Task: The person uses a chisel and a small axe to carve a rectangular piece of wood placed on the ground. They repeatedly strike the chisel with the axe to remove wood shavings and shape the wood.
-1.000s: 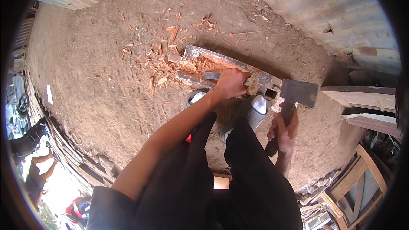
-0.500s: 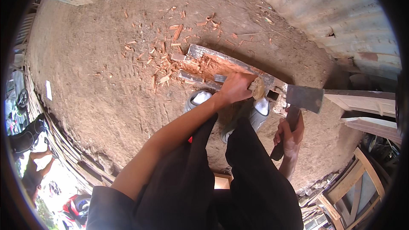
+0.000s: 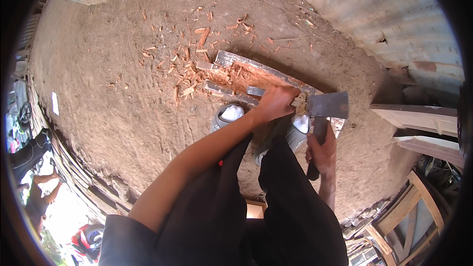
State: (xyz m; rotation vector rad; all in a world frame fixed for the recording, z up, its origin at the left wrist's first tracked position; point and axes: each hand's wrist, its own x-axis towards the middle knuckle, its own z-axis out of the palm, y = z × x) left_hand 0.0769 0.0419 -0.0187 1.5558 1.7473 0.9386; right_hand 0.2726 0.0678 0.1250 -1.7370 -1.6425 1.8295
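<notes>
The left hand is wrapped round a grey, flat-bladed chisel over the hollowed reddish timber, beyond the grey shoes; the right hand clasps a dark, block-headed hammer. An off-centre blow could glance onto the left knuckles.

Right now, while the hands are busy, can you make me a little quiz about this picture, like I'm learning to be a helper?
1. Which hand holds the dark, square-headed hammer?
2. True or false: loose wood chips lie on the dirt ground to the left of the wooden beam.
3. What does the left hand grip?
A) a saw
B) a chisel
C) a paintbrush

Key:
1. The right hand.
2. True.
3. B, a chisel with a flat metal blade.
</notes>
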